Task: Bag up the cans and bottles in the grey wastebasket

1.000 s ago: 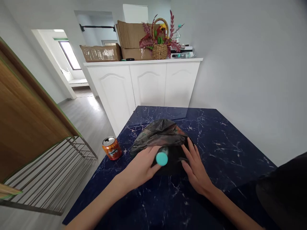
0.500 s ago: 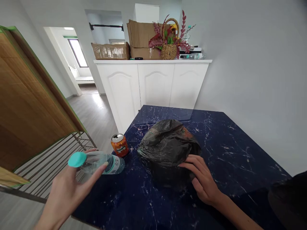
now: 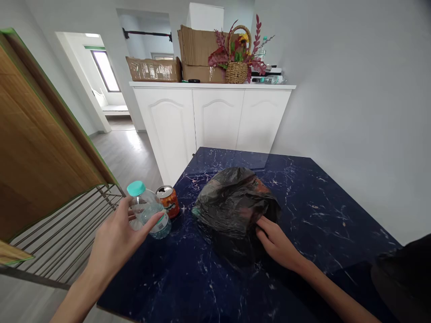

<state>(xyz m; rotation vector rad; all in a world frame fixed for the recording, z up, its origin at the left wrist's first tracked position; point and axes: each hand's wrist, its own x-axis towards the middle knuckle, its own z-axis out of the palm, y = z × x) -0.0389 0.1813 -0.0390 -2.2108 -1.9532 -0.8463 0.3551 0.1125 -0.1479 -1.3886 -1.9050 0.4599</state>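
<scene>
My left hand (image 3: pixel 123 231) is wrapped around a clear plastic bottle (image 3: pixel 150 211) with a turquoise cap. The bottle leans slightly, its base at the table's left edge; whether it rests there I cannot tell. Right behind it stands an orange drink can (image 3: pixel 172 202), partly covered by the bottle. A crumpled black plastic bag (image 3: pixel 232 206), bulging with things inside, lies mid-table. My right hand (image 3: pixel 278 240) grips the bag at its right side, the fingertips hidden in the folds.
The dark blue marbled table (image 3: pixel 303 197) runs toward a white cabinet (image 3: pixel 218 116) carrying cardboard boxes (image 3: pixel 155 70) and a flower basket (image 3: pixel 236 72). At left stands a metal rack (image 3: pixel 77 242) under a brown panel (image 3: pixel 43 125). A dark object (image 3: pixel 404 273) sits at the right edge.
The bottle has gone from lying nearly sideways to almost upright, close beside the can. My right hand has moved its fingers deeper into the bag's folds.
</scene>
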